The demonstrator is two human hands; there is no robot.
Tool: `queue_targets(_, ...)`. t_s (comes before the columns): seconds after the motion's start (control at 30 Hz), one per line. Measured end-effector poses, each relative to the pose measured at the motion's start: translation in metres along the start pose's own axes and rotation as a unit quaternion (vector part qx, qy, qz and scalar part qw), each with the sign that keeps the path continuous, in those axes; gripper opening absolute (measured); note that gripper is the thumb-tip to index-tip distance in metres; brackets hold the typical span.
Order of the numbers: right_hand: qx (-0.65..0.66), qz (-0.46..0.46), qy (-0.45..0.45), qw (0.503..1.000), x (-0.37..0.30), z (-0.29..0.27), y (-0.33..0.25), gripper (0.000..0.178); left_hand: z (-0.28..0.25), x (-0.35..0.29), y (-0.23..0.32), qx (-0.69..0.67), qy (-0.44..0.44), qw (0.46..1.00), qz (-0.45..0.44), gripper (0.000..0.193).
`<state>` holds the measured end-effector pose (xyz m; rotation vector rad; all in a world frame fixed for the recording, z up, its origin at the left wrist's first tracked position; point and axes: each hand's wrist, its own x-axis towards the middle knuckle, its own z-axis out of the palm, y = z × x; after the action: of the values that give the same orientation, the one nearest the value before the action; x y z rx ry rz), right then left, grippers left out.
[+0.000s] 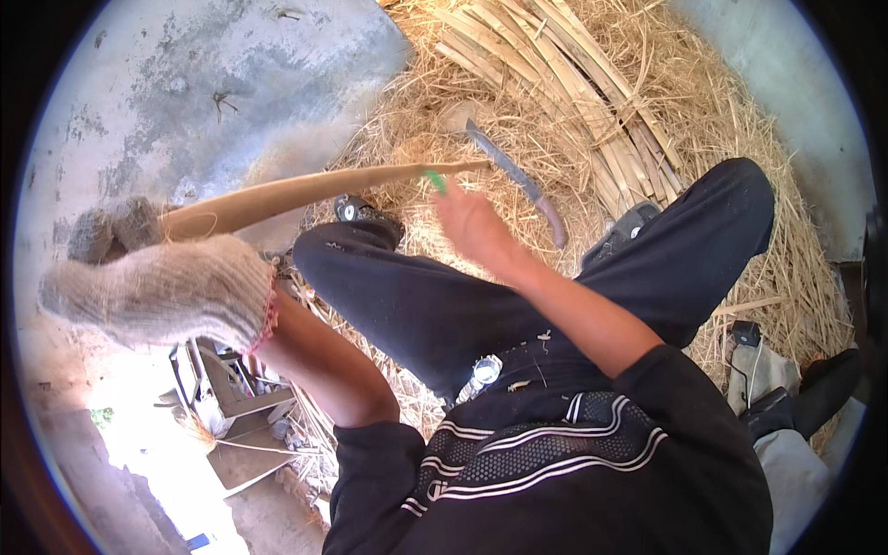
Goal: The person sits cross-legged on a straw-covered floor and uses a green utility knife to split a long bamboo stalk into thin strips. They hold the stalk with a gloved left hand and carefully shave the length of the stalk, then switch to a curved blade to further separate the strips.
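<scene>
Gloved left hand (97, 268) grips a pale strip (296, 191); right hand (476, 228) (bare, blurred) clutches a green object (436, 181).

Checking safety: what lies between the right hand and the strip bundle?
The head view shows a knife on straw between the right hand and the bundle.

The one view, a wide fisheye worn on the head, looks steeply down: the black shirt (592, 490) is nearest, at the lower edge, with the left hand (148, 289) and right hand (474, 227) farther off, straw (708, 102) beyond.
</scene>
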<state>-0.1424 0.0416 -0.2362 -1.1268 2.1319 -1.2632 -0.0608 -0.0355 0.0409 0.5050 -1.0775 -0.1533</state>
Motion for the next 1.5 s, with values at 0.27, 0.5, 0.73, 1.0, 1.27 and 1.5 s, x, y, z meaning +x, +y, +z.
queue_targets(0.27,0.1,-0.014,-0.038,0.994,-0.017,-0.038,-0.025,0.028,-0.014,0.005,-0.024,-0.03,-0.075,0.997,-0.009,0.042)
queue_targets(0.5,0.037,-0.039,0.056,0.997,-0.021,-0.021,-0.045,0.029,0.005,-0.002,-0.018,-0.051,-0.033,0.997,-0.056,0.037)
queue_targets(0.73,0.014,0.008,0.003,1.0,-0.017,-0.027,-0.054,0.033,-0.008,0.002,-0.01,-0.058,-0.079,0.994,-0.044,0.036)
queue_targets(1.0,0.035,-0.067,0.02,0.997,-0.038,-0.041,-0.047,0.033,-0.017,-0.011,-0.001,-0.151,-0.158,0.974,-0.06,0.04)
queue_targets(1.27,0.189,-0.181,-0.008,0.965,-0.081,-0.082,-0.141,0.022,-0.021,-0.001,-0.003,-0.198,-0.191,0.957,-0.09,0.047)
queue_targets(1.5,0.029,-0.109,0.059,0.992,-0.072,-0.065,-0.124,0.021,-0.028,0.003,-0.005,-0.271,-0.24,0.928,-0.084,0.042)
